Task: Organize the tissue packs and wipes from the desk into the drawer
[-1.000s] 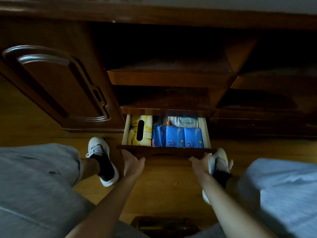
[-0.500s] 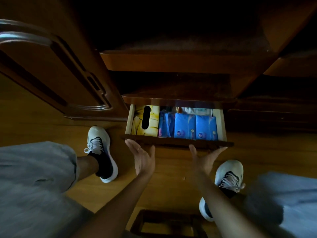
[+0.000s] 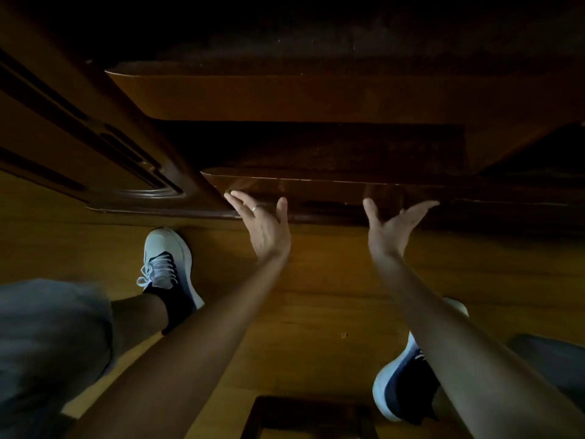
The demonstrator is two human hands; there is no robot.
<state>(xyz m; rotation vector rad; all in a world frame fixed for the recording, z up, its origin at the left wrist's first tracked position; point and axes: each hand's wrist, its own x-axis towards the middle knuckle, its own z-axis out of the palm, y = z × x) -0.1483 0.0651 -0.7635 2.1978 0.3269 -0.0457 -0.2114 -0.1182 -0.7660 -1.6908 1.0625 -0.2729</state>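
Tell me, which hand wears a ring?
The left hand: a thin ring sits on one finger. The right hand shows none. Both are open at the drawer front.

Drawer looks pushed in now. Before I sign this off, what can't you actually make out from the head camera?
- Drawer contents: hidden behind the drawer front; no packs or wipes visible.
- Fingertips of the left hand and right hand: contact with the front unclear in the dim light.
- Desk top: cut off by the frame's upper edge.
- Dark recess above the drawer: too dark to read.

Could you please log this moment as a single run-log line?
drawer: shut, contents hidden | left hand: open, on front | right hand: open, on front
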